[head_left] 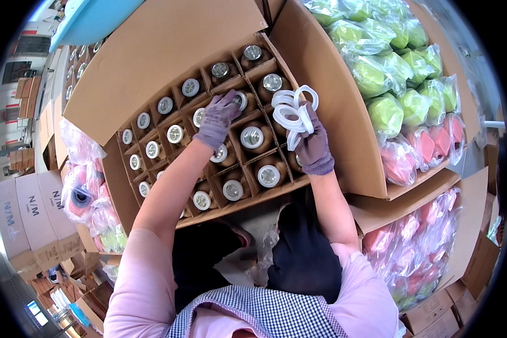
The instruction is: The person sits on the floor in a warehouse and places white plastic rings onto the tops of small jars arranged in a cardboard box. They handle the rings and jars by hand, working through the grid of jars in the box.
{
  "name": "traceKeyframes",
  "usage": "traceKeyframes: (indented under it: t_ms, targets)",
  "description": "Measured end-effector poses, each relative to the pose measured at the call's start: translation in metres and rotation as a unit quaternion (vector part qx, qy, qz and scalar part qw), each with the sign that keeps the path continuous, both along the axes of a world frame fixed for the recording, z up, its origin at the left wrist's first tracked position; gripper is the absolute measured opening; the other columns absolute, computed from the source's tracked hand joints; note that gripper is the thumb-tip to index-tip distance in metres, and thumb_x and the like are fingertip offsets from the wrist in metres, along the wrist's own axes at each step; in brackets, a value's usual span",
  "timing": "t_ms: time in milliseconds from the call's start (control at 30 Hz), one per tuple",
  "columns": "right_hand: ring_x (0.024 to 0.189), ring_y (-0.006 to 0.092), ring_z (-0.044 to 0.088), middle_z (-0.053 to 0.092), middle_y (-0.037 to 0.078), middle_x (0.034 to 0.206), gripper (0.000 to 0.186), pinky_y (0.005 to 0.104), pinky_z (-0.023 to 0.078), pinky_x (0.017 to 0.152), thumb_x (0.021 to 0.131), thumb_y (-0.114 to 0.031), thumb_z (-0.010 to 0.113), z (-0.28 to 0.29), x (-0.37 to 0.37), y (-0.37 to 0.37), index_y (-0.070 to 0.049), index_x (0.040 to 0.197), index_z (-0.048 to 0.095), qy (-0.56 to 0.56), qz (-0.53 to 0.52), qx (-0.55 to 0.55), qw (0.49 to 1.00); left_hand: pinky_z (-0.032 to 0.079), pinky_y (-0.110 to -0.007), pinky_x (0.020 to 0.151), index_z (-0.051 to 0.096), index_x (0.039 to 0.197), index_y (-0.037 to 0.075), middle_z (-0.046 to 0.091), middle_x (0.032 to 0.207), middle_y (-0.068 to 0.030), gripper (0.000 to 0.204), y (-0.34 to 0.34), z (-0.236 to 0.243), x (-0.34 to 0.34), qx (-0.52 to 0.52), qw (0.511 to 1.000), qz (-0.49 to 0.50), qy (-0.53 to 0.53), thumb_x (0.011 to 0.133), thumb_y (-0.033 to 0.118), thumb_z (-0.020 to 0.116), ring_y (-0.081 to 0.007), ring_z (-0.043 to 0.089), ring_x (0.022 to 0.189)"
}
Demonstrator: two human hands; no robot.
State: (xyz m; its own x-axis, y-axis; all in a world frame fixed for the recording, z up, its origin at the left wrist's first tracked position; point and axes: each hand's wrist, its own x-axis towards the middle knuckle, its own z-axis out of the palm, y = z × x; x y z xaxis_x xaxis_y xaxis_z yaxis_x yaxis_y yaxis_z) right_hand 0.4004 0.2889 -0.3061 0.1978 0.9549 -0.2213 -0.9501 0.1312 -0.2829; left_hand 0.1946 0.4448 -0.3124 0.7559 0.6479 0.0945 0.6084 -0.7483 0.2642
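An open cardboard carton (248, 207) with dividers holds several glass containers, standing upright with round mouths up. Many mouths carry a white plastic ring, such as the one on this glass container (252, 137). A few at the far right, like this bare-mouthed glass container (252, 52), show no ring. My left hand (219, 117), in a grey-purple glove, has its fingers closed at a white ring (240, 101) on one mouth. My right hand (314, 141), gloved too, grips a bunch of loose white rings (289, 112) over the carton's right side.
On the right, a carton holds bagged green items (372, 76) and bagged pink items (419, 149); another below has more pink bags (411, 242). The carton's raised flap (169, 56) stands at the far side, near a light-blue basin (96, 19). Bagged goods (84, 180) lie left.
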Motion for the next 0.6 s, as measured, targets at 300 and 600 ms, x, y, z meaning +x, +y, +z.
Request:
traceKeyframes:
  t_ms: [300, 600]
  targets:
    - [0.064, 0.0062, 0.057, 0.066, 0.005, 0.094, 0.025, 0.0172, 0.047, 0.056, 0.099, -0.02, 0.052, -0.004, -0.014, 0.008, -0.003, 0.116, 0.059, 0.085, 0.034, 0.066, 0.994, 0.05, -0.038, 0.088, 0.061, 0.121, 0.021, 0.057, 0.121, -0.0087, 0.045, -0.006, 0.001, 0.016, 0.119, 0.991, 0.03, 0.062, 0.078, 0.013, 0.071, -0.0317, 0.056, 0.105]
    - [0.066, 0.0073, 0.061, 0.067, 0.007, 0.095, 0.03, 0.0168, 0.049, 0.054, 0.099, -0.024, 0.052, -0.008, -0.018, 0.011, 0.0, 0.116, 0.059, 0.093, 0.044, 0.047, 0.994, 0.047, -0.031, 0.096, 0.056, 0.13, 0.009, 0.056, 0.125, -0.0088, 0.037, -0.034, 0.098, 0.038, -0.271, 0.944, -0.031, -0.187, 0.093, 0.009, 0.057, -0.0195, 0.056, 0.114]
